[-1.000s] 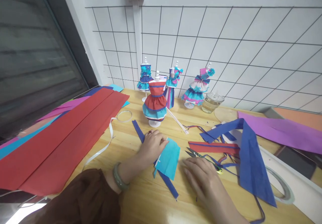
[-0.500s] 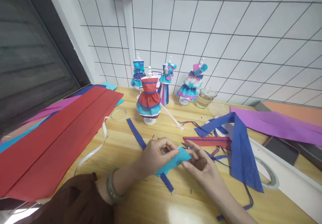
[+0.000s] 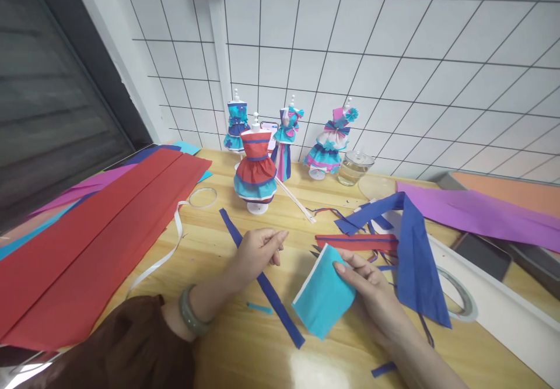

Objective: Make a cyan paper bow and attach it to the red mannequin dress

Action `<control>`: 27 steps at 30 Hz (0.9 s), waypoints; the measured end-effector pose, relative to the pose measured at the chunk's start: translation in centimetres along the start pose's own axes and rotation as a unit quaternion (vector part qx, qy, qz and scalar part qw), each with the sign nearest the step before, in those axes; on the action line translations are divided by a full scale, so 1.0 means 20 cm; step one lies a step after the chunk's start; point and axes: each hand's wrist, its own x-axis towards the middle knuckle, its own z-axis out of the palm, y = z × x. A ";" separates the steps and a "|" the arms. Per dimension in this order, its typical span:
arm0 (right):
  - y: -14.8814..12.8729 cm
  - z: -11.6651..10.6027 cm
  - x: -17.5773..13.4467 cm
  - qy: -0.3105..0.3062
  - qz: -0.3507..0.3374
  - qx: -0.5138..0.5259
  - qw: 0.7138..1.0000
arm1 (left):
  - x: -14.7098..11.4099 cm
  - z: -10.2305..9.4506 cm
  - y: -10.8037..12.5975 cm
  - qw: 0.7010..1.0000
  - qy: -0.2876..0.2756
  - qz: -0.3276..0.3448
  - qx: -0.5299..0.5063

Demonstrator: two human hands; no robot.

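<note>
My right hand (image 3: pixel 370 281) pinches a turquoise paper piece (image 3: pixel 326 295) between thumb and fingers. Along its left edge runs a narrow white strip, and the piece is tilted toward me. Two dark pointed tips, apparently scissors blades (image 3: pixel 315 250), poke out behind the paper's top corner; whether they are held or lying is hidden. To the left, my left hand (image 3: pixel 260 249) is closed with the thumb against the curled fingers, and nothing shows in it. Below it a long dark blue paper strip (image 3: pixel 280 307) lies slanting on the table, beside a small turquoise scrap (image 3: pixel 259 308).
Small dress forms in paper dresses, the nearest a red dress (image 3: pixel 256 164), stand at the back with a glass jar (image 3: pixel 355 168). Red paper sheets (image 3: pixel 109 237) cover the left. Blue paper (image 3: pixel 417 260), a red strip (image 3: pixel 356 242) and a tape roll (image 3: pixel 466 304) lie right.
My left hand has let go of the turquoise paper and moved left. The right hand now holds the paper alone, turned to show its broad face and white edge. The small turquoise scrap is now visible.
</note>
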 end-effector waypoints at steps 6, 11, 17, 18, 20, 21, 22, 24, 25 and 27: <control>-0.01 -0.01 0.01 -0.003 0.012 0.055 0.998 | 0.00 0.00 -0.02 0.997 -0.016 0.040 0.063; -0.01 -0.02 0.02 0.004 0.012 0.066 0.998 | -0.02 0.00 -0.01 0.996 -0.058 0.044 0.046; -0.01 -0.03 0.02 -0.015 0.015 0.072 0.997 | -0.03 0.00 0.02 0.995 -0.074 0.045 0.048; -0.01 -0.03 0.02 -0.020 0.016 0.073 0.997 | -0.03 0.00 0.03 0.994 -0.071 0.057 0.067; 0.00 -0.03 0.02 -0.032 0.018 0.074 0.997 | -0.04 -0.01 0.04 0.989 -0.055 0.080 0.115; -0.01 -0.03 0.02 -0.037 0.019 0.074 0.996 | -0.04 -0.02 0.05 0.985 -0.047 0.089 0.137; -0.01 -0.03 0.02 -0.041 0.020 0.073 0.996 | -0.04 -0.02 0.05 0.982 -0.042 0.095 0.156; -0.01 -0.02 0.02 -0.045 0.022 0.073 0.996 | -0.04 -0.03 0.04 0.976 -0.043 0.107 0.186; -0.01 -0.02 0.02 -0.045 0.022 0.074 0.996 | -0.04 -0.03 0.04 0.972 -0.043 0.116 0.198; -0.01 -0.02 0.01 -0.045 0.024 0.076 0.996 | -0.02 -0.03 0.03 0.968 -0.024 0.139 0.210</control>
